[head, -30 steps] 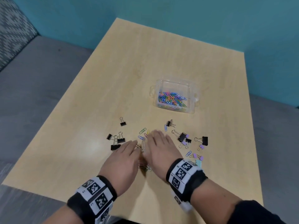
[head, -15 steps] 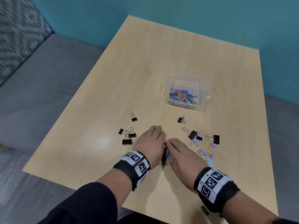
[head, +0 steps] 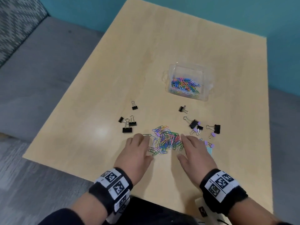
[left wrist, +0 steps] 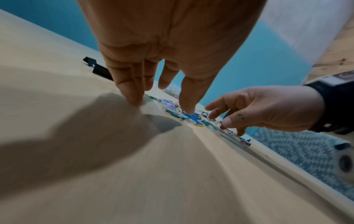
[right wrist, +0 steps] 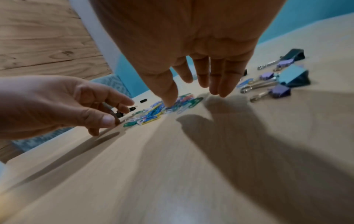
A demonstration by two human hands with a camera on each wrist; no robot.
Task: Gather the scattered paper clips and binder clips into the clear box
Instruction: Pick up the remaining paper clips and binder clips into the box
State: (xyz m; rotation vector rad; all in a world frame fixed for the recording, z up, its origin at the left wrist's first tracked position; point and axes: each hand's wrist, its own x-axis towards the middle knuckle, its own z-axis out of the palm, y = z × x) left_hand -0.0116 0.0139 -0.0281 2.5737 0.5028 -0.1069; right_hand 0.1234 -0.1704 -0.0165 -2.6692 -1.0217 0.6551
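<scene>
Neither of our hands holds anything: our left hand (head: 135, 153) and right hand (head: 194, 152) lie with fingers loosely spread on the wooden table (head: 146, 62), flanking the heap of coloured paper clips (head: 164, 141) near us, with the clear box (head: 189, 82) further off to the right. We judge these clips light, thin and slippery, prone to tangle and slide, so cupping both hands under the heap's edges suits better than pinching. Black binder clips (head: 129, 125) left and right look stiffer, best taken by their bodies.

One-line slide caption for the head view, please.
Both hands, left and right, flank a pile of coloured paper clips; binder clips lie scattered, clear box beyond.
</scene>
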